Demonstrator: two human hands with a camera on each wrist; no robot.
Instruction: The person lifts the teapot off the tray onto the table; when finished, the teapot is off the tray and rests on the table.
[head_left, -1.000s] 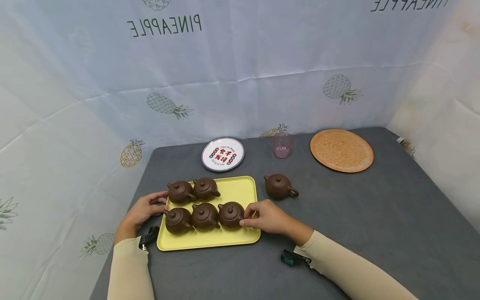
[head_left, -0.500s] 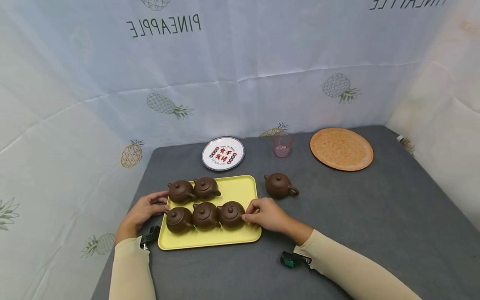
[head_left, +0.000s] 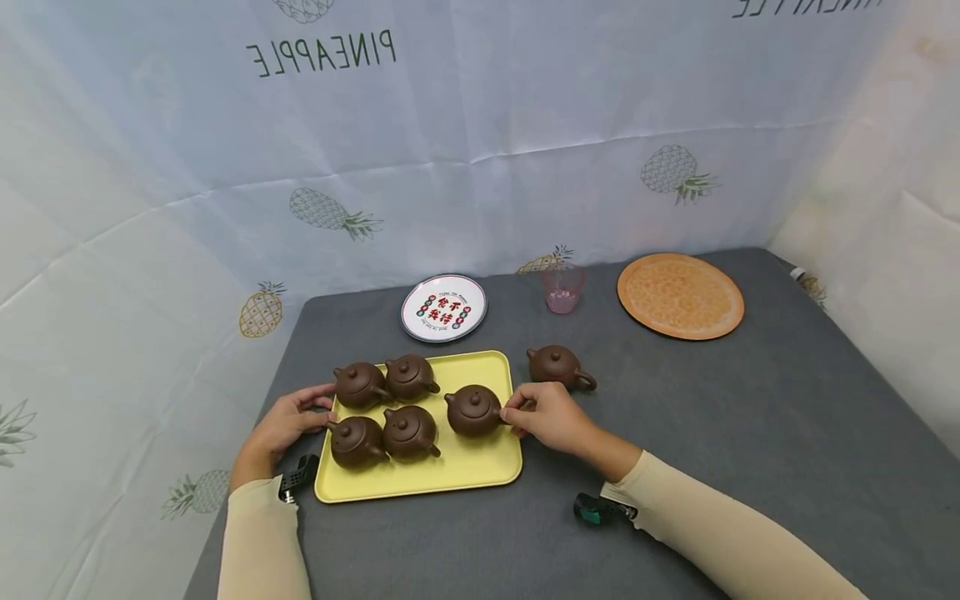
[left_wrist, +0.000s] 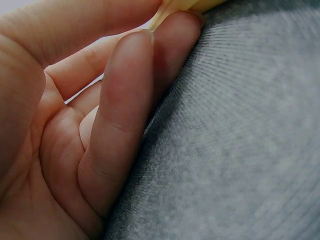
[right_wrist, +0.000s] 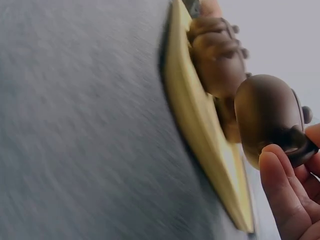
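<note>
Right hand (head_left: 551, 417): thumb & fingers pinching the handle (right_wrist: 302, 159) of one teapot (head_left: 474, 410) – prob. chosen b/c it's the slim bit that juts out, and it points this hand's way.
Left hand (head_left: 288, 421): over at the tray's left rim, fingertips nipping the edge, no teapot in its grip; I'd guess that's to steady things while the other hand works.
Tray (head_left: 480, 471): yellow, flat on the grey table (head_left: 735, 433), lip all round – handy for a fingertip hold, I'd say.
Back pair (head_left: 360, 385) & front pair (head_left: 408, 433): four teapots on the tray's left half, set close, spouts roughly left, handles roughly right; likely lined up so each handle faces the right hand.
Held teapot: over the tray's right half, approx. upright, lid on. Right at the right hand's fingertips; well apart from the left, w/ the pairs sitting between. Base touching the tray or not? Can't tell.
Lone teapot (head_left: 553, 365): on the table, off the tray, just beyond the right hand; neither hand touches it.
Far side: white plate (head_left: 408, 312), pink cup (head_left: 562, 302), round board (head_left: 681, 297) along the back, presumably to keep them out of the hands' way.
</note>
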